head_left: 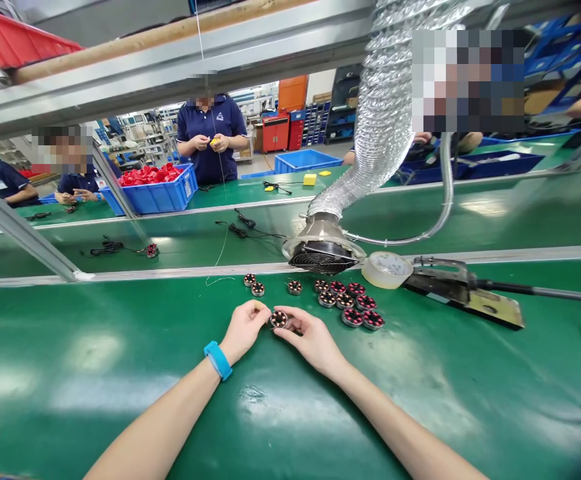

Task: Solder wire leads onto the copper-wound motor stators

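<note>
Both my hands meet over the green bench top and pinch one small round wound coil part (278, 319) between them. My left hand (243, 330), with a blue wristband, grips its left side with curled fingers. My right hand (310, 339) holds its right side with thumb and fingertips. Just beyond lie several more of these round parts: a pair (253, 284) to the left, one alone (294, 287), and a cluster with red windings (350, 304) to the right.
A fume extractor fan (323, 252) on a silver flexible duct hangs over the bench edge. A tape roll (386, 269) and a metal tool on a plate (463, 290) lie to the right. Across the conveyor, people work beside a blue bin of red parts (153, 187).
</note>
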The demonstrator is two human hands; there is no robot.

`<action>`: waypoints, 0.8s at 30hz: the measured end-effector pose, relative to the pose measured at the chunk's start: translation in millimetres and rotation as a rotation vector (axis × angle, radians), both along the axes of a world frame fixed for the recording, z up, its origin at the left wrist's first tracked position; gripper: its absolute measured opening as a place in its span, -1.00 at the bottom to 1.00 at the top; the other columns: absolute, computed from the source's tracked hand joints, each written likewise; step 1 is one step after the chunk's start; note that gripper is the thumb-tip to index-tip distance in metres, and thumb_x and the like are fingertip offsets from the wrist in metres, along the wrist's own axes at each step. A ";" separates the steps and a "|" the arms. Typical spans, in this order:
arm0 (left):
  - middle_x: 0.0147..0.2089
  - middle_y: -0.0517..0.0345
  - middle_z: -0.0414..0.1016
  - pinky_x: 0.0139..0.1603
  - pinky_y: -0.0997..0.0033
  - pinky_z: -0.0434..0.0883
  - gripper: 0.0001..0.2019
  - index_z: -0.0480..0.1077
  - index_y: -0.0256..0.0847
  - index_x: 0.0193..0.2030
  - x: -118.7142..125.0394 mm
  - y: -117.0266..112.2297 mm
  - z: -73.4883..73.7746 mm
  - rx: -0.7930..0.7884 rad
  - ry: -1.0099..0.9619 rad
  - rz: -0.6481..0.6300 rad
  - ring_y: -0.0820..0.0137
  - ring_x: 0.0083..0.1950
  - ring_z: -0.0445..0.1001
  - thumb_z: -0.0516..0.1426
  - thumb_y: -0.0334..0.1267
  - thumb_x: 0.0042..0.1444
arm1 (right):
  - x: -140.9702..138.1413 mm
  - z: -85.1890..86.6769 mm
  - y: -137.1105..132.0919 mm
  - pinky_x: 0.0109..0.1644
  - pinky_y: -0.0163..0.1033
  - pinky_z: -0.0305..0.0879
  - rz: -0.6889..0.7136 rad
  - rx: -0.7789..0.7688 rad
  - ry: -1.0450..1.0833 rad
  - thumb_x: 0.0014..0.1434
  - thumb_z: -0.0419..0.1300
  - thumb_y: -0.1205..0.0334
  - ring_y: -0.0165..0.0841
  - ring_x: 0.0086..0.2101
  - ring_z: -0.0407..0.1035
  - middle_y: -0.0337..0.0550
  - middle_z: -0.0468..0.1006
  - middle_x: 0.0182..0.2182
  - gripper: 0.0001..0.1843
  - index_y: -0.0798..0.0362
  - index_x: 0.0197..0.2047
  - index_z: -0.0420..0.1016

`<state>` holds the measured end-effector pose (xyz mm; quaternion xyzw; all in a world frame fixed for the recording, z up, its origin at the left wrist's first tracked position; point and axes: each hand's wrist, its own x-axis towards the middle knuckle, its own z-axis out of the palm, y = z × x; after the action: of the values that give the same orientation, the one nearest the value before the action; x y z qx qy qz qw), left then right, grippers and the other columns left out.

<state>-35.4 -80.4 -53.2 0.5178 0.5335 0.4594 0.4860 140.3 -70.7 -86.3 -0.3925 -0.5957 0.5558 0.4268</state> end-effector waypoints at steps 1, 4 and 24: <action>-0.49 0.28 0.28 -0.57 0.54 -0.02 -0.68 0.40 -0.28 -0.35 0.6 -1.2 2.5 -0.041 -0.052 -0.008 0.61 -0.56 0.04 0.27 -0.02 0.08 | -0.6 0.4 -0.6 -0.06 -0.11 0.48 -0.010 0.023 -0.023 0.06 0.40 0.11 -0.28 -0.29 0.54 -0.11 0.69 -0.21 -0.48 0.07 0.09 0.54; -0.47 0.31 0.24 -0.60 0.53 -0.15 -0.63 0.36 -0.27 -0.35 1.6 -4.3 9.0 -0.124 -0.251 -0.017 0.65 -0.57 -0.08 0.31 0.02 0.04 | -1.2 2.3 -1.9 -0.07 -0.13 0.46 -0.042 0.094 -0.089 0.08 0.39 0.09 -0.28 -0.27 0.51 -0.11 0.67 -0.16 -0.54 0.04 0.05 0.57; -0.35 0.11 0.47 -0.32 0.46 0.30 -0.67 0.47 -0.28 -0.35 2.5 -1.5 -1.9 0.091 0.101 0.038 0.45 -0.36 0.34 0.23 0.00 0.14 | 0.8 8.0 -2.1 -0.12 -0.14 0.42 -0.133 0.261 -0.227 0.15 0.36 0.06 -0.27 -0.27 0.46 -0.13 0.55 -0.21 -0.71 0.00 -0.09 0.62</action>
<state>-32.8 -81.9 -55.1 0.5517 0.5458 0.4656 0.4253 141.2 -72.8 -78.2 -0.4326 -0.6799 0.3967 0.4397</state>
